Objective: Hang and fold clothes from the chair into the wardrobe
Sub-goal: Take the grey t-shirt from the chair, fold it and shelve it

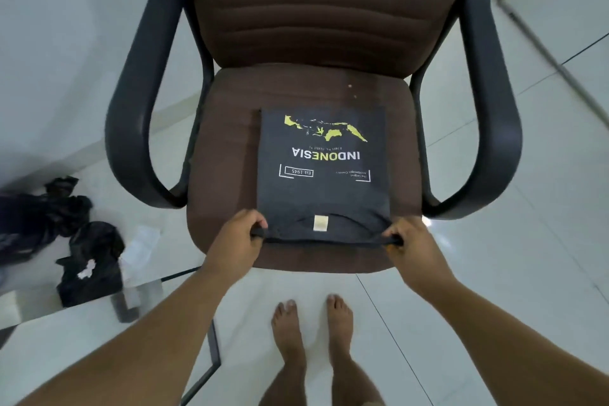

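Both hands, left hand (239,237) and right hand (407,242), pinch the folded T-shirt's (321,155) collar corners at 6 o'clock on the chair seat (230,102). Folding looks about done. Next, it probably needs lifting flat to the wardrobe.

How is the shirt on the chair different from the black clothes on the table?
The T-shirt lies folded flat in a neat rectangle on the chair seat; the dark clothes lie crumpled in a heap. The T-shirt shows a yellow-and-white print; the heap looks mostly plain. Both hands grip the T-shirt; nothing touches the heap. Both are dark fabric.
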